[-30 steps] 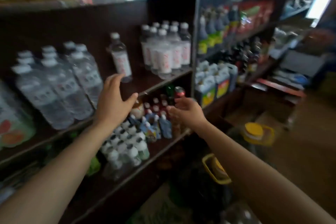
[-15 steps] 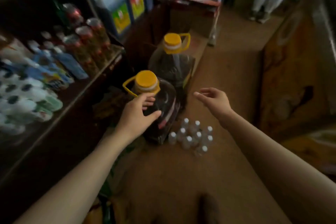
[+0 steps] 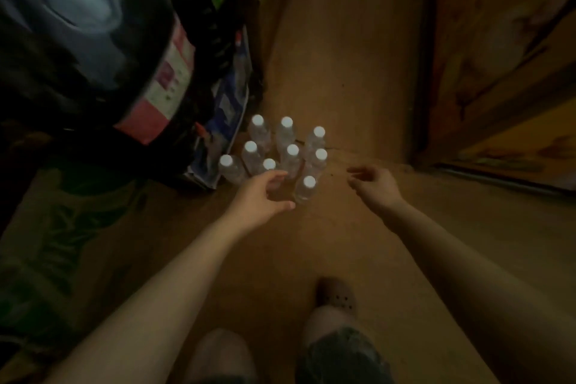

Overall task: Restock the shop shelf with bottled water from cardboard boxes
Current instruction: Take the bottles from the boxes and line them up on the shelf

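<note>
Cluster of small water bottles (image 3: pixel 282 153) with white caps stands upright on the brown floor (image 3: pixel 349 78), close together, nine caps countable. Cluster sits just beyond both hands, nearer the left one.

Left hand (image 3: pixel 265 196) reaches in from lower left, fingers spread and lightly curved, thumb low, forefinger up by the nearest caps. It cups toward the near side of the cluster, holding nothing; whether a fingertip touches a bottle cannot be told. The nearest bottle (image 3: pixel 306 189) stands just right of the thumb tip.

Right hand (image 3: pixel 375 184) hangs to the right of the cluster, apart from it, fingers loosely curled toward the bottles, grasping nothing.

Against half a second ago: view has tipped down steeply, bottles now large and central where they were small and farther off. Left hand has left the yellow-capped jug and dropped to the bottles. Right hand has come lower and closer to them. Shelf with stock is gone from sight.

Both forearms bare, stretched forward and down, converging on the cluster. Large dark jug (image 3: pixel 93 40) with a red-and-white label looms upper left, blurred. A brown clog-type shoe (image 3: pixel 336 296) shows on the floor between the arms
</note>
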{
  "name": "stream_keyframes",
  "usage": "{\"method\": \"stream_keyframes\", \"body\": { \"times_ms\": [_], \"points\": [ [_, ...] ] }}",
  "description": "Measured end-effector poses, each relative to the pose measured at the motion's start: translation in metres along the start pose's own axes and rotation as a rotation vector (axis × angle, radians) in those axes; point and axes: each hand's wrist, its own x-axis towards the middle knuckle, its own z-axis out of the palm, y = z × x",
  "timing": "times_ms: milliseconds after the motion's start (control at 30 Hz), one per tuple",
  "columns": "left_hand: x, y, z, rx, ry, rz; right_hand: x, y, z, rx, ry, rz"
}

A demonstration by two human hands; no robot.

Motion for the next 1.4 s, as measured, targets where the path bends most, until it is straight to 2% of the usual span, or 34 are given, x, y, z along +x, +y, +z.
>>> {"method": "stream_keyframes", "body": {
  "times_ms": [133,333,633,800,933,1133,1400],
  "points": [
    [0.061,-0.04,0.049,0.031,-0.075,-0.01,0.045,0.063,0.037,-0.059,-0.124,0.066],
    [0.133,-0.086,0.093,0.072,-0.047,0.012,0.103,0.115,0.101,-0.082,-0.198,0.065],
    [0.168,-0.113,0.124,-0.03,0.015,0.136,0.152,0.137,0.144,0.173,-0.212,-0.021],
    [0.153,-0.1,0.11,-0.053,0.031,0.116,0.134,0.127,0.133,0.125,-0.194,-0.119],
    [0.12,-0.062,0.082,-0.066,0.017,0.105,0.095,0.102,0.104,0.197,-0.282,-0.117],
    [0.047,0.031,0.025,-0.113,0.03,0.126,0.008,0.028,0.027,0.259,-0.395,-0.165],
    [-0.071,0.196,-0.104,-0.165,0.206,0.166,-0.115,-0.122,-0.065,0.144,-0.322,-0.359]
  ]
}}
